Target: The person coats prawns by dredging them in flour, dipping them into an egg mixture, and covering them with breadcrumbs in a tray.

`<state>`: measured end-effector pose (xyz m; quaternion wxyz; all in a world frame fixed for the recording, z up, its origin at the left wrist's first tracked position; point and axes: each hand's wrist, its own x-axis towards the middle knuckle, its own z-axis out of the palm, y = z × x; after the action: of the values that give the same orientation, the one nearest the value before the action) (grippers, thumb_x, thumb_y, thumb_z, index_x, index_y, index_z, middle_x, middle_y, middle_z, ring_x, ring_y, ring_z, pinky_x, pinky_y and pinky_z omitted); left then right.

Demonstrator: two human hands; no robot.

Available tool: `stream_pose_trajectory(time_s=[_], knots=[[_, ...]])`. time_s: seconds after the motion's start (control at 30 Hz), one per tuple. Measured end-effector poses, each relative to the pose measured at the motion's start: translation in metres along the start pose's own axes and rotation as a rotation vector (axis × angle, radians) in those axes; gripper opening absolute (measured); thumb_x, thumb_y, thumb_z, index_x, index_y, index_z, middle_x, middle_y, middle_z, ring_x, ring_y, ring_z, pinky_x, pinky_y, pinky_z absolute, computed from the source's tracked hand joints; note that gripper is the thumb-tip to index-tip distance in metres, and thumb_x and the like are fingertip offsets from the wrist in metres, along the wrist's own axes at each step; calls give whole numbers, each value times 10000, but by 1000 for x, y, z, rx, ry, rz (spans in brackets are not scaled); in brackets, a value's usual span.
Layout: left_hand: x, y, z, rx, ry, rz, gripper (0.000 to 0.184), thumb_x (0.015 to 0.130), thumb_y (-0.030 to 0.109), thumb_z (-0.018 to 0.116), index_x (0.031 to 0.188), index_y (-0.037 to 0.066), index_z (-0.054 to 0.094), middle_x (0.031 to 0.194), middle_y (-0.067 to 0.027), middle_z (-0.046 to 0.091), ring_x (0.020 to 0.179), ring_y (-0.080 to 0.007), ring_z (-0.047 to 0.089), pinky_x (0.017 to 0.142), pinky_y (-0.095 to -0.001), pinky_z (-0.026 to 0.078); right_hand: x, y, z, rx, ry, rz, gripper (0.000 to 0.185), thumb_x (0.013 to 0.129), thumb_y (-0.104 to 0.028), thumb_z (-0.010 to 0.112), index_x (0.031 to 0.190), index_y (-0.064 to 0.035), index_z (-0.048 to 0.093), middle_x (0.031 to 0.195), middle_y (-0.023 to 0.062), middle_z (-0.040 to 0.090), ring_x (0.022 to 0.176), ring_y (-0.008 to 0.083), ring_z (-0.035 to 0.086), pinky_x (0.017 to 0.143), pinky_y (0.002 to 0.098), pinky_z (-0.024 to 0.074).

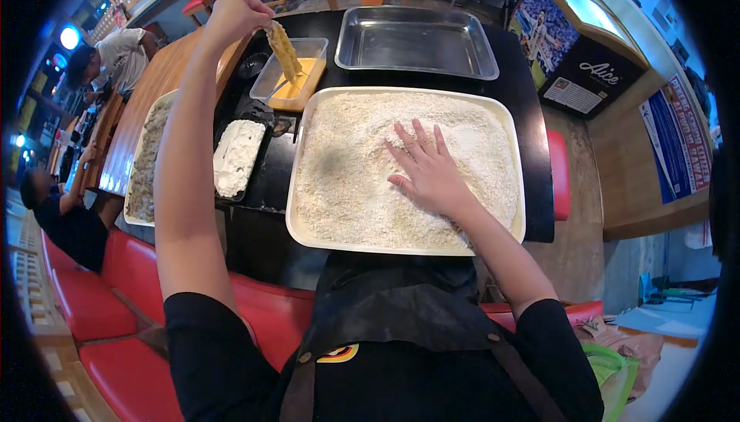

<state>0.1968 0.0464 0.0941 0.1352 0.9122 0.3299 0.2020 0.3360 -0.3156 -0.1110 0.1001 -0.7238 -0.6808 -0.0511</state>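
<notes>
A short-sleeved black shirt (pixel 424 387) bears a red-and-yellow emblem (pixel 338 353) at six o'clock; the dark apron (pixel 408 314) has brown straps (pixel 524 376), with round buttons (pixel 493 337) at five and seven o'clock.

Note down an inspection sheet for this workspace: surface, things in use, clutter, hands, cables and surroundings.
Surface: black table, largely covered by trays.
Things in use: crumb-filled tray in front; plastic tub of yellow-orange liquid behind it to the left; metal tray at the back.
Clutter: small dark items below the tub, too unclear to name.
Left hand: pinches a yellow strip by its top end over the tub; whether it touches the liquid, cannot tell.
Right hand: palm down on the crumbs, fingers spread.
Cables: nothing seen on the table.
Surroundings: red seats; two people at left; Aice-marked box at right.
</notes>
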Motion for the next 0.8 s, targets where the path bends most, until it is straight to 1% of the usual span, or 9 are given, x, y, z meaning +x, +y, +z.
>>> stream_pose_trajectory(time_s=[0.17,0.27,0.33,0.43,0.47,0.53,0.57,0.63,0.8], knots=[[3,-2,-10,-26,17,19,209,736,148,745,919,57,783,763,-75,737,699,-128,700,702,-272,555,0,-1,-1,21,-18,21,621,1000,-526,371,1503,-162,364,1623,94,167,1506,324,71,1206,527,38],[10,-9,-15,-21,37,47,207,749,161,748,920,50,781,767,-66,738,703,-120,699,693,-258,551,-1,-1,4,53,64,3,624,986,-537,396,1461,-135,434,1605,114,218,1497,340,116,1201,547,74],[15,-12,-18,-62,44,42,213,757,181,752,922,48,781,771,-58,739,699,-114,695,687,-250,547,-1,-1,3,49,59,4,626,986,-538,396,1463,-135,431,1605,115,220,1496,343,116,1201,545,76],[19,-11,-27,16,78,72,224,768,214,755,925,56,783,774,-50,739,690,-107,686,673,-248,542,-1,-1,4,44,54,4,628,985,-539,397,1467,-137,424,1604,115,221,1496,346,116,1201,545,78],[20,-9,-30,15,75,64,225,784,195,742,949,46,775,793,-52,738,701,-109,683,680,-255,541,-1,-1,4,42,53,4,628,985,-540,397,1468,-139,422,1604,115,221,1495,347,116,1201,545,78],[19,1,-37,11,69,48,228,816,157,714,998,27,759,830,-56,735,723,-114,676,693,-269,540,0,-2,-1,37,-5,23,622,991,-533,391,1493,-166,382,1618,102,180,1502,336,86,1205,531,54],[16,5,-41,-10,104,11,206,789,136,713,954,25,765,795,-71,731,696,-128,674,667,-271,534,0,-2,-3,35,-34,32,620,995,-530,388,1505,-180,361,1625,95,160,1506,330,72,1207,524,42],[-7,39,-55,-52,174,-62,165,734,95,709,866,22,777,724,-100,723,644,-155,671,616,-276,524,0,-2,-1,31,-21,26,618,994,-528,390,1504,-179,365,1624,96,163,1505,334,75,1206,527,44],[-5,49,-70,-12,247,-27,182,705,82,701,850,0,775,705,-90,716,631,-138,661,601,-271,518,-1,0,5,47,47,5,628,981,-539,404,1468,-142,420,1604,124,217,1494,357,116,1197,557,81]])
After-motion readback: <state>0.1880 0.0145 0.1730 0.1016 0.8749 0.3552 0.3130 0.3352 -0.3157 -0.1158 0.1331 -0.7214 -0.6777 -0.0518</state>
